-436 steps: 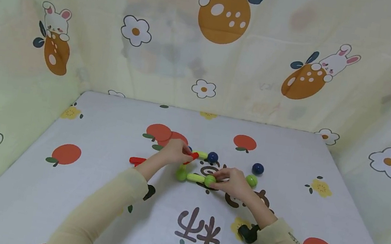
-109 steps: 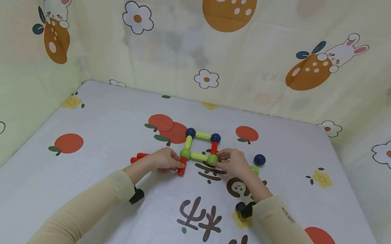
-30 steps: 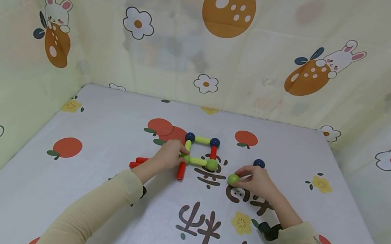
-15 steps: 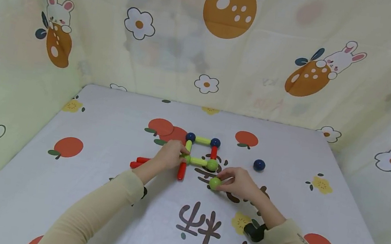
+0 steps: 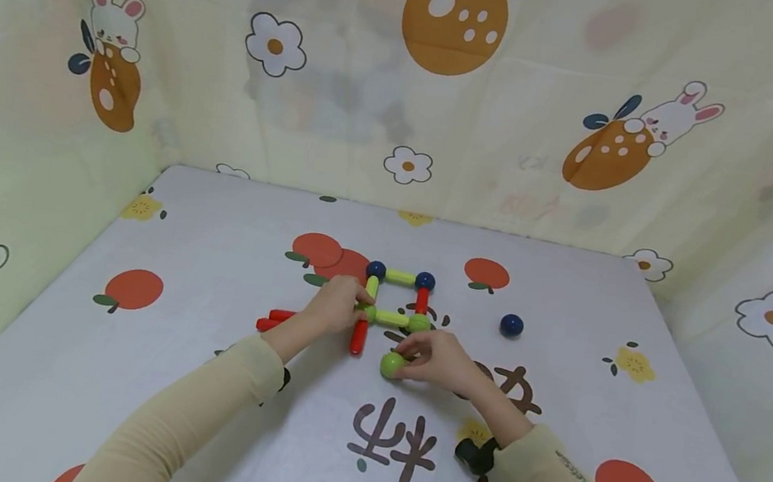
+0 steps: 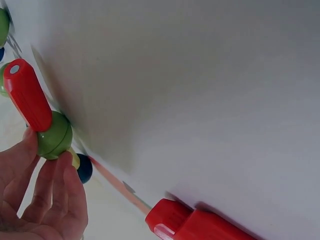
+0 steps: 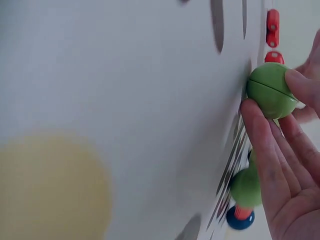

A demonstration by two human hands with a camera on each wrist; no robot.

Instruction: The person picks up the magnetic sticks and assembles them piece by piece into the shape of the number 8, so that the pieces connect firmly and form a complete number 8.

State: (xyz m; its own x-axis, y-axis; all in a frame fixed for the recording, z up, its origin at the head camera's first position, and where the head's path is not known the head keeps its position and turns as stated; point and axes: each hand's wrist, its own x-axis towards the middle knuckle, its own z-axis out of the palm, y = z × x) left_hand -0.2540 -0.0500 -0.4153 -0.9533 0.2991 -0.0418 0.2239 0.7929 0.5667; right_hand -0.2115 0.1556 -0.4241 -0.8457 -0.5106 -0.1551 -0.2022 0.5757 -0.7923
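Note:
A square of balls and short sticks lies on the table, with dark blue balls (image 5: 425, 281) at its far corners and green balls (image 5: 419, 323) at the near ones. My left hand (image 5: 334, 306) pinches the near-left green corner ball (image 6: 56, 137) between thumb and fingers. From that ball a red stick (image 5: 358, 338) points toward me, its metal-tipped end free in the left wrist view. Thumb and fingers of my right hand (image 5: 443, 360) grip a loose green ball (image 5: 391, 365), just right of the red stick's near end. The right wrist view shows this green ball (image 7: 272, 90) close against the tabletop.
A single dark blue ball (image 5: 512, 325) rests to the right of the square. Loose red sticks (image 5: 278, 316) lie on the left, partly hidden by my left hand and wrist. A patterned cloth (image 5: 208, 231) covers the table, and printed curtains (image 5: 332, 100) stand around it.
Over the last second my right hand has carried the green ball leftward, toward the red stick. Earlier, the square's right side was closed and the red stick joined on. My left hand stays at the corner ball.

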